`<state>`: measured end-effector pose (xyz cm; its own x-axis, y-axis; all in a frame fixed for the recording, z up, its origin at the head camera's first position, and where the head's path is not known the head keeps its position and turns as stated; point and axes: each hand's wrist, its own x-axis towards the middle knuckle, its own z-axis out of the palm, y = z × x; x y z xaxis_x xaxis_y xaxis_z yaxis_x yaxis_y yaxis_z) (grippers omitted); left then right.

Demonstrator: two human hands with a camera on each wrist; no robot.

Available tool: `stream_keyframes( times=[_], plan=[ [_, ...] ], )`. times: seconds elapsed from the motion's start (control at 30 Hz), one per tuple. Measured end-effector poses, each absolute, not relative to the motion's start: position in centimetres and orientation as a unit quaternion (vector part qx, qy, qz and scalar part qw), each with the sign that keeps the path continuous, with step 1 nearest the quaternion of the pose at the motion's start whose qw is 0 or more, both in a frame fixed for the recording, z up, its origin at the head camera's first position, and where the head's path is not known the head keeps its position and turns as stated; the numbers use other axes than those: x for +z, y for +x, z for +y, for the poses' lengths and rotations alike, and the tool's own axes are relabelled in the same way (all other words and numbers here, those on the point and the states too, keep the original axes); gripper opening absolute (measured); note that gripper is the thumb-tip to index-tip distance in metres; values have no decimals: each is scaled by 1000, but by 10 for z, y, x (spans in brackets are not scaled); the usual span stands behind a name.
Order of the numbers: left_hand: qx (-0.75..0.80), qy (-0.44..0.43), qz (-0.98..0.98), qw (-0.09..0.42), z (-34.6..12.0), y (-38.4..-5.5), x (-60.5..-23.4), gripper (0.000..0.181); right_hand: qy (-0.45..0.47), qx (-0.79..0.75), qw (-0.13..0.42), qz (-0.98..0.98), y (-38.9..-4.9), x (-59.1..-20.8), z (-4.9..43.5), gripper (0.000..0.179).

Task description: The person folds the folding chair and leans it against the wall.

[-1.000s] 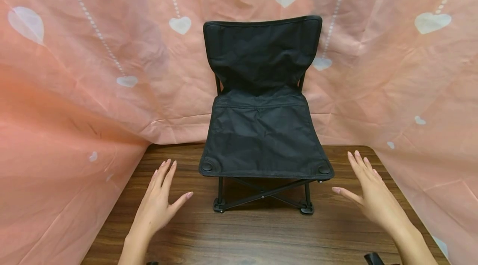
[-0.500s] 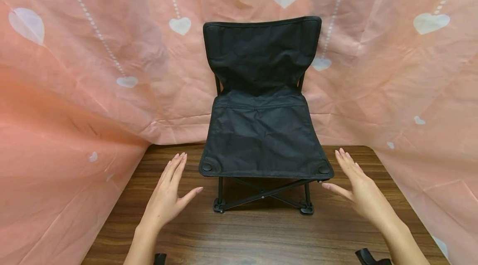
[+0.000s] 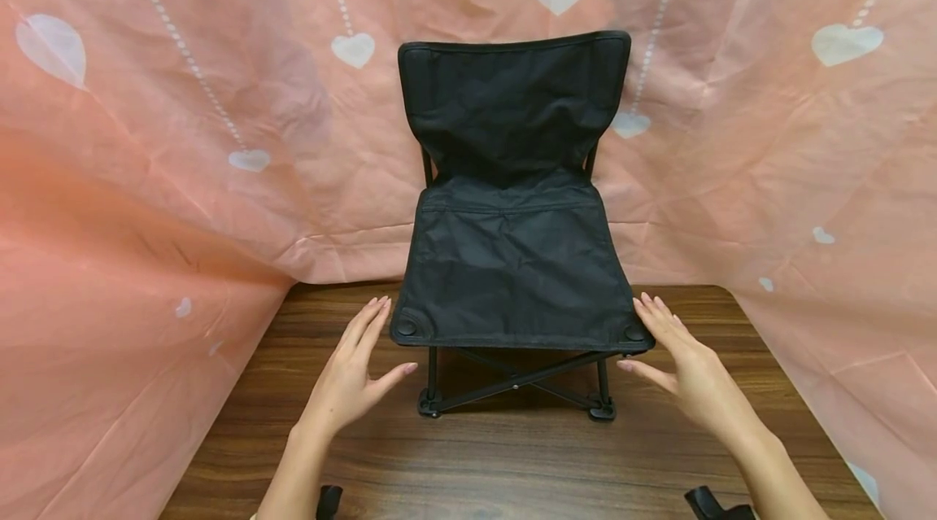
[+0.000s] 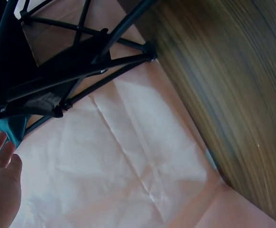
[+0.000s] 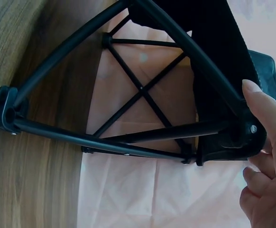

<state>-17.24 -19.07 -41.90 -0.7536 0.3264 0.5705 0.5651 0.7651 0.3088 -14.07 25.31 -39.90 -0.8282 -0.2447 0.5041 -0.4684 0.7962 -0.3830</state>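
A black folding camp chair (image 3: 512, 264) stands upright on the wooden floor, its seat toward me and its crossed legs unfolded. Beside the seat's left front corner is my left hand (image 3: 344, 386), fingers straight and thumb spread. My right hand (image 3: 691, 377) is at the right front corner, its fingertips over or against the seat edge; whether they touch I cannot tell. In the right wrist view, the thumb and fingers of that hand (image 5: 275, 187) stand around the corner joint (image 5: 247, 130). The left wrist view shows the left hand (image 4: 3, 187) near the chair frame (image 4: 76, 73).
Pink cloth (image 3: 220, 56) with white hearts hangs behind the chair and on both sides. Dark brown wood flooring (image 3: 512, 463) lies in front of the chair. Black pieces, apparently wrist camera mounts, show near each forearm, such as the right mount (image 3: 710, 504).
Both hands have moved inward toward the chair's front corners, the left hand rightward and the right hand leftward. The chair has stayed in place.
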Motion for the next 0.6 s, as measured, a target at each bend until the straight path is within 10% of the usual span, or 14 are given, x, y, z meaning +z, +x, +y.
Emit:
stream_keyframes(
  times=[0.6],
  plan=[
    [-274,-328,-862,273,-171,-191,-426,70,239,261,309,-883,-151,-411,248,74]
  ],
)
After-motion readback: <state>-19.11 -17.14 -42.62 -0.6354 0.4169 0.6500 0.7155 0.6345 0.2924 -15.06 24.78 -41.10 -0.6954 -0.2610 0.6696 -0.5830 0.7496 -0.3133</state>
